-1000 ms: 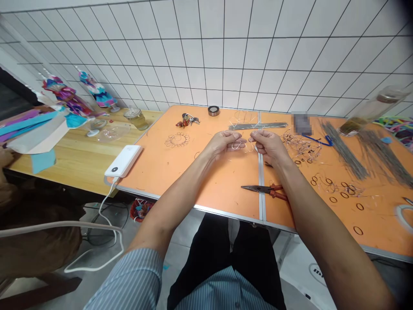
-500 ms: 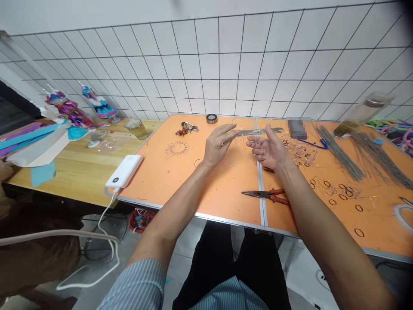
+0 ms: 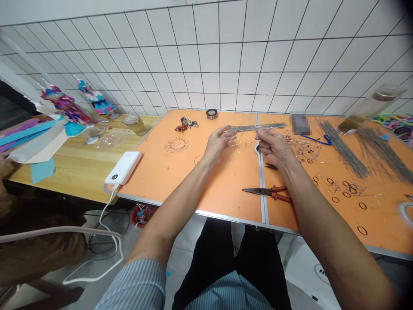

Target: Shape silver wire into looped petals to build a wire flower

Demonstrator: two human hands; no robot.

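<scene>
Two hands meet over the middle of an orange surface [image 3: 180, 189], close together but not touching. The left hand [image 3: 218, 144] is curled, its thumb and fingertips drawn together, and appears to pinch a thin bright wire [image 3: 234, 140] that bends into a small loop just past the fingers. The right hand [image 3: 274, 147] is closed into a pinch near the same wire, though what its fingertips grip is too fine to tell. A flat bundle of silver wire [image 3: 258, 127] runs just beyond the hands; whether either hand bears it cannot be told. Long-nose pliers [image 3: 269, 193] with red handles lie untouched on the surface, nearer the body and below the right hand. Farther right are a tangle of wire clippings [image 3: 303, 146], dark wire rings [image 3: 335, 199] and long grey wire bundles [image 3: 343, 148], while a flower-shaped wire piece [image 3: 177, 144] lies left of the hands. The step in hand looks like shaping a small loop by finger. The next move seems to call for a firm hold near the bend and steady pressure, with the pliers within reach for a tighter bend or a cut.
</scene>
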